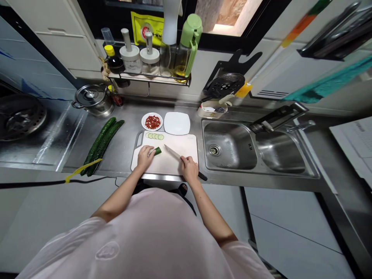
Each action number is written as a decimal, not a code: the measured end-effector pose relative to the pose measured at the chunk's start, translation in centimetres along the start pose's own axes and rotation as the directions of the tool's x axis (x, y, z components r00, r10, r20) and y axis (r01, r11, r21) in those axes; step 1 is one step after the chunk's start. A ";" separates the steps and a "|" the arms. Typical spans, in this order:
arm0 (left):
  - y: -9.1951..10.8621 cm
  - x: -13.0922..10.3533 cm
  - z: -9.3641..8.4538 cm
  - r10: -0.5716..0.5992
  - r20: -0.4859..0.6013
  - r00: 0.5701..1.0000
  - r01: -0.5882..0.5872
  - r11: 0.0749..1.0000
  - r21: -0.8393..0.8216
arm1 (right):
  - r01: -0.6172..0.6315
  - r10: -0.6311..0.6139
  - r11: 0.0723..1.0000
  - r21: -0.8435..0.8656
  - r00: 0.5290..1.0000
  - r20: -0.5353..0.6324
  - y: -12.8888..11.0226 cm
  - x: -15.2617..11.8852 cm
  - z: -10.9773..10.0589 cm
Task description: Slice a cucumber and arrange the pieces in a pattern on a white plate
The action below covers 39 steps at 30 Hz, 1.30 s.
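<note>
On the white cutting board (171, 164), my left hand (143, 157) has its fingers closed on a short piece of cucumber (157, 151). My right hand (190, 168) grips a kitchen knife (173, 152) by its black handle, the blade pointing up and left, apart from the cucumber. A row of pale cucumber slices (155, 136) lies along the board's far left part. Just behind the board stand a white plate of chopped red pieces (152, 122) and a square white plate (177, 123) with nothing on it.
Two long cucumbers (101, 145) lie on the steel counter to the left, near a lidded pot (94, 101). A double sink (229, 145) is on the right. Above the board, a wall rack (162, 78) holds jars, bottles and a green oil pourer (187, 46).
</note>
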<state>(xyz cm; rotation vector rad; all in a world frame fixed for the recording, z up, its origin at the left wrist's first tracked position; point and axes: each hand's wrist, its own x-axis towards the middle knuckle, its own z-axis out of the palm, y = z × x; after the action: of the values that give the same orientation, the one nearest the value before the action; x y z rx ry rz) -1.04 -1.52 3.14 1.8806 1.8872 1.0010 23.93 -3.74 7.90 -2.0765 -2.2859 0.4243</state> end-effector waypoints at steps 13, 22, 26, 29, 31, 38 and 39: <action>-0.6 0.3 0.8 0.064 0.148 0.987 -0.056 0.997 -0.057 | 0.044 -0.060 0.992 0.117 0.989 0.138 -1.8 0.7 -0.2; -0.2 0.0 0.8 0.132 0.058 0.990 -0.126 0.987 -0.105 | 0.090 -0.101 0.994 0.056 0.964 0.245 -3.7 1.3 -0.9; -0.4 -0.1 1.1 0.143 0.022 0.990 -0.141 0.987 -0.082 | 0.114 -0.121 0.993 0.044 0.957 0.264 -4.3 1.5 -0.9; -0.6 0.1 1.2 0.158 0.028 0.987 -0.156 0.984 -0.084 | 0.123 -0.129 0.992 0.040 0.948 0.290 -4.7 1.6 -1.0; -0.6 0.1 1.2 0.173 0.037 0.984 -0.169 0.982 -0.090 | 0.120 -0.126 0.992 0.037 0.943 0.307 -5.0 1.6 -1.1; -0.6 -0.4 1.2 0.198 0.062 0.978 -0.193 0.978 -0.082 | 0.126 -0.132 0.991 0.041 0.933 0.336 -5.7 1.4 -1.1; -0.6 -0.5 1.2 0.195 0.064 0.979 -0.190 0.979 -0.070 | 0.130 -0.136 0.991 0.040 0.933 0.333 -5.8 1.4 -1.2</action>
<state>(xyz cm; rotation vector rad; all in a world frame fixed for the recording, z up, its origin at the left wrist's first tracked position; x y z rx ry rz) -0.67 -1.63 1.76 2.0634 1.6390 1.0241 18.39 -2.60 10.03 -1.9522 -2.5713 0.8471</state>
